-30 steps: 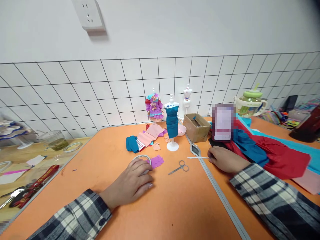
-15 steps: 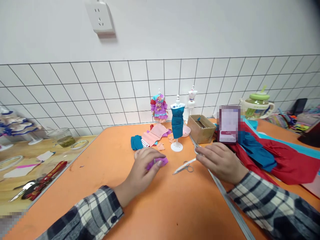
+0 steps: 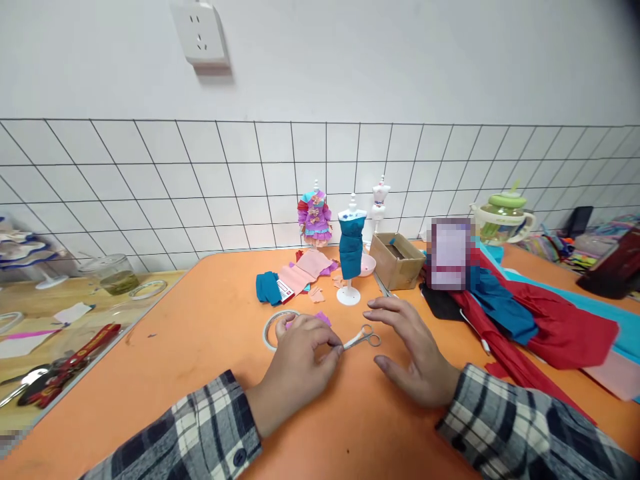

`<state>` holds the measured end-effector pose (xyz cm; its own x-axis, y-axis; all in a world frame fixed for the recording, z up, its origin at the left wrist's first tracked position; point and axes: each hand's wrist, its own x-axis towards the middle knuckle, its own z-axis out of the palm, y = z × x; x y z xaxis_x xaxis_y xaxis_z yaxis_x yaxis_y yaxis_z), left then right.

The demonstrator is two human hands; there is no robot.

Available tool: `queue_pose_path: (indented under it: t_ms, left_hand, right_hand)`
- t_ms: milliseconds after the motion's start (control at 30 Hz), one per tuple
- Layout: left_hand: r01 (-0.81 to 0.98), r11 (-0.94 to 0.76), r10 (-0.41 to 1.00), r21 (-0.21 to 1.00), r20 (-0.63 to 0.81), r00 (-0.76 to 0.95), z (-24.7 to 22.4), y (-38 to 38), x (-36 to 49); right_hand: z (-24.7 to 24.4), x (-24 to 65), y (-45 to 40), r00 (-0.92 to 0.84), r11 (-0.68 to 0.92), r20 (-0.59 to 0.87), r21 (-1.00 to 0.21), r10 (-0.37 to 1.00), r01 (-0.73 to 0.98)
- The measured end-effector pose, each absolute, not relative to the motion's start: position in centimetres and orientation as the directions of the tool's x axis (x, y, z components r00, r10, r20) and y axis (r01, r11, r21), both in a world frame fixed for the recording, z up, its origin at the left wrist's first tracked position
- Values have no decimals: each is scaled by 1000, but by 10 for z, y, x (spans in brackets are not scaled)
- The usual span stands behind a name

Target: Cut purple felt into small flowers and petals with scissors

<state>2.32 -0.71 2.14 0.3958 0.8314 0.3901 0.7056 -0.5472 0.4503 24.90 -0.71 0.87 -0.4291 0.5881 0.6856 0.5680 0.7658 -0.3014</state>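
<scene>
My left hand [image 3: 306, 348] is pinched closed on the end of a narrow white strip [image 3: 356, 339]. That strip lies against a small pair of scissors [image 3: 371, 338] on the orange table, and the fingertips hide its near end. To the right of the scissors' handles, my right hand [image 3: 413, 357] is open, its fingers apart and nothing in them. Partly under my left hand are a white tape ring [image 3: 267, 331] and a piece of purple fabric [image 3: 323, 319].
A small dress form in teal cloth [image 3: 351, 250] stands ahead, with a purple-dressed form [image 3: 315, 217] and a bare one [image 3: 380, 200] behind. Folded pink fabric [image 3: 305, 268], a cardboard box [image 3: 397, 263], a phone-like screen [image 3: 450, 255] and red cloth [image 3: 565, 323] lie around.
My right hand has let go of the white strip and opened. My left hand has moved right from the purple fabric to the strip, uncovering the tape ring.
</scene>
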Motion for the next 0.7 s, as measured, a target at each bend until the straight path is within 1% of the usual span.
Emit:
queue_pose_path:
  t_ms: [33,67,167,267,333,367,400,467,533,567,600,667,700]
  left_hand:
    - [713,-572,811,406,409,418,22,-8,23]
    - [714,-600,787,360,425,447,22,-10,22]
    - [693,-673,719,258,450,530,22,-16,22]
    - [675,-695,700,247,445,558,21,-20,24]
    - [665,-680,723,310,433,538,18,-20,26]
    - [656,-658,748,370,423,512,17,-20,27]
    - [641,-625,779,445,404,479,14,-19,29]
    - [588,-528,848,612,353,395,10,-19,33]
    - [515,-442,893,734,304,333,6,-18,36]
    - [483,-414,904,771,289,314,4,-17,37]
    - [460,-398,911,794,281,303,2,-15,37]
    - [443,-375,922,814,278,270,1,-9,34]
    - [445,-369,926,816,285,247,0,-5,32]
  right_hand:
    - [10,246,-8,-419,754,664,-353,619,554]
    - [11,243,-9,-420,741,643,-373,641,559]
    - [9,236,-9,-455,705,582,-323,674,631]
    - [5,229,-10,-506,710,531,-305,680,634]
    - [2,226,-13,-530,727,525,-301,666,616]
    - [1,224,-14,-539,741,539,-278,647,611]
    - [0,224,-15,-559,763,559,-232,612,604]
    - [0,224,-15,-616,810,605,-85,505,581]
    - [2,225,-15,-664,830,628,51,406,556]
    - [3,226,-15,-672,830,635,85,381,551]
    - [5,226,-16,-665,826,644,91,377,556]
    - [7,223,-22,-656,832,651,65,383,551]
    - [7,220,-26,-675,854,646,67,357,516]
